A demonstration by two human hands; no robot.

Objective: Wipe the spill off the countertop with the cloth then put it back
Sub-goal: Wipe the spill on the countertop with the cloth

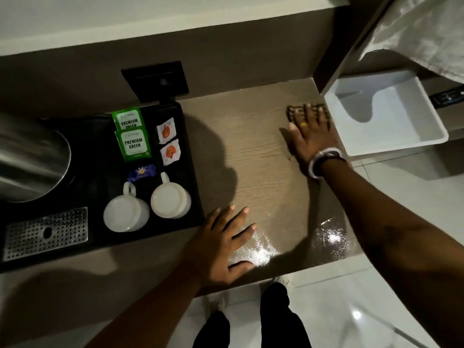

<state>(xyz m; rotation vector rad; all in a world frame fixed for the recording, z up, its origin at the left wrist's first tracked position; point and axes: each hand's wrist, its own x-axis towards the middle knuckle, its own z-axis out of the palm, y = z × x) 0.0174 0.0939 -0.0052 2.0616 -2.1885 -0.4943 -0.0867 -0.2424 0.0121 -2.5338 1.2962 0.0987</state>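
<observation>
The wood-grain countertop point(253, 151) runs across the middle of the view. A small dark patterned cloth point(292, 113) lies at its far right, close to the back wall. My right hand point(313, 139) lies flat on the cloth with fingers spread, covering most of it; the wrist wears a watch. A wet, shiny patch point(329, 234) shows near the counter's front right edge, with more sheen beside my left hand. My left hand point(223, 242) rests palm down on the counter near the front edge, fingers apart, holding nothing.
A black tray point(100, 177) on the left holds a steel kettle point(27, 159), two upturned white mugs point(125, 212), green tea sachets point(131, 139) and a metal drip grate point(47, 233). A white open bin point(391, 116) stands right of the counter. The counter ends over tiled floor.
</observation>
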